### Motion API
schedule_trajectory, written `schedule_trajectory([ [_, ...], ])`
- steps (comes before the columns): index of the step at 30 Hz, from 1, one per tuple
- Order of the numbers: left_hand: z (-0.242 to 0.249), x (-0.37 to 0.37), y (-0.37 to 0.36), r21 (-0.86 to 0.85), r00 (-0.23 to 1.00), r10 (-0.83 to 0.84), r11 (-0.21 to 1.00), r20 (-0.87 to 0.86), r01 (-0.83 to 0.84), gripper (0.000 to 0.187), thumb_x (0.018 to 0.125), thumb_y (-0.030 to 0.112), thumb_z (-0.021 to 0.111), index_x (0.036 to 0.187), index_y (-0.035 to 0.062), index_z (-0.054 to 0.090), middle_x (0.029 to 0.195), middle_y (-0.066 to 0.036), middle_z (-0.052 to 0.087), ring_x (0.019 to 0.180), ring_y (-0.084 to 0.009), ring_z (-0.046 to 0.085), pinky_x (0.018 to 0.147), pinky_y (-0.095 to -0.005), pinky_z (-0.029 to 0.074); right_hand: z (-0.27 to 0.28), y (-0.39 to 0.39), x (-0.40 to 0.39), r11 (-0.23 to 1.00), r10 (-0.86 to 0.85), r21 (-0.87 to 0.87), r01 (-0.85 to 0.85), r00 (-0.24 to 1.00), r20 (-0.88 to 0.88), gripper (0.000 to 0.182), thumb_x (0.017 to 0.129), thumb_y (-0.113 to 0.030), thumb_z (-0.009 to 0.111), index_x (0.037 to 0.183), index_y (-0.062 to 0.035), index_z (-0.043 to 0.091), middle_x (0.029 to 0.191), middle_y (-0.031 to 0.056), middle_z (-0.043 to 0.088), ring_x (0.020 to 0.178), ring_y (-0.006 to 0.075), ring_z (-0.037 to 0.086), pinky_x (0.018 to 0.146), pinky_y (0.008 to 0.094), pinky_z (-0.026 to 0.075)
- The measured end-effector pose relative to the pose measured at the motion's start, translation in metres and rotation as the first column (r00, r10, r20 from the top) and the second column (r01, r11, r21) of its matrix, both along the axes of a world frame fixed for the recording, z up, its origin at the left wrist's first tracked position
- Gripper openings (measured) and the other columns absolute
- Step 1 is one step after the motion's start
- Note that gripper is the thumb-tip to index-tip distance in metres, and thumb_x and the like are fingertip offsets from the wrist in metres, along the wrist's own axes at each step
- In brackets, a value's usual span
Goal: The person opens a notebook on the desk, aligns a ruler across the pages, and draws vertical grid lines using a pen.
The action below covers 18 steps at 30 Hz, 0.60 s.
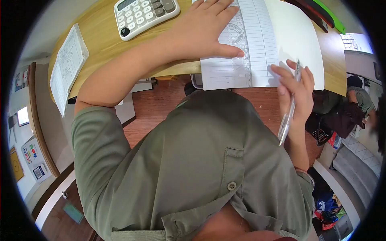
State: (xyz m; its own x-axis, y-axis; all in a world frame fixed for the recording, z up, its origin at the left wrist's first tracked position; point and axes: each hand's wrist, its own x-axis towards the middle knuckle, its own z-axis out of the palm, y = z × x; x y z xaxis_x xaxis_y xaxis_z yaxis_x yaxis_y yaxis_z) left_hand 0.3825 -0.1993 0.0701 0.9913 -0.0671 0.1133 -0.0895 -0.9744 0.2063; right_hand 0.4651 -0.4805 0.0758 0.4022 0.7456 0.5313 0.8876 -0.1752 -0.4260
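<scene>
An open notebook (pixel 261 40) with a ruled page and a plain white page lies at the desk's near edge. A clear plastic ruler (pixel 245 48) with a protractor pattern lies lengthwise on the ruled page. My left hand (pixel 201 30) rests flat over the ruler and page, with its fingers spread and thumb pointing right. In my right hand (pixel 297 90) is a clear pen (pixel 290 110), held between the fingers with one end up and the other slanting down toward my shirt. That hand is just off the notebook's lower right edge.
A white calculator (pixel 146 14) sits at the top left of the wooden desk (pixel 108 44). Printed papers (pixel 68 68) hang over the desk's left edge. A green and black object (pixel 321 14) lies at the upper right. Another person (pixel 358 100) is at the far right.
</scene>
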Motion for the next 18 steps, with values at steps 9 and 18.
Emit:
schedule_trajectory([
  [9,0.0,0.001,-0.001,0.023,1.0,0.006,1.0,-0.008,-0.006,0.102,0.083,0.061,0.066,0.144,-0.0144,0.035,0.152,-0.038,0.03,0.142,-0.0529,0.03,0.117,-0.0573,0.029,-0.008,0.0,-0.011,0.997,0.037,-0.066,-0.039,0.999,-0.026,0.01,0.088,-0.013,0.07,0.096,-0.0107,0.064,0.112,0.0038,0.075,0.126,0.0334,0.056,0.114,0.0505,0.025],
  [18,-0.002,0.0,0.0,0.025,1.0,-0.012,1.0,0.012,0.011,0.101,0.085,0.062,0.064,0.144,-0.0147,0.036,0.153,-0.038,0.03,0.143,-0.0526,0.029,0.117,-0.0569,0.028,-0.01,0.005,-0.01,0.995,0.076,-0.058,-0.078,0.997,-0.029,0.01,0.088,-0.013,0.07,0.096,-0.011,0.063,0.112,0.0033,0.075,0.126,0.0336,0.056,0.114,0.0512,0.026],
])
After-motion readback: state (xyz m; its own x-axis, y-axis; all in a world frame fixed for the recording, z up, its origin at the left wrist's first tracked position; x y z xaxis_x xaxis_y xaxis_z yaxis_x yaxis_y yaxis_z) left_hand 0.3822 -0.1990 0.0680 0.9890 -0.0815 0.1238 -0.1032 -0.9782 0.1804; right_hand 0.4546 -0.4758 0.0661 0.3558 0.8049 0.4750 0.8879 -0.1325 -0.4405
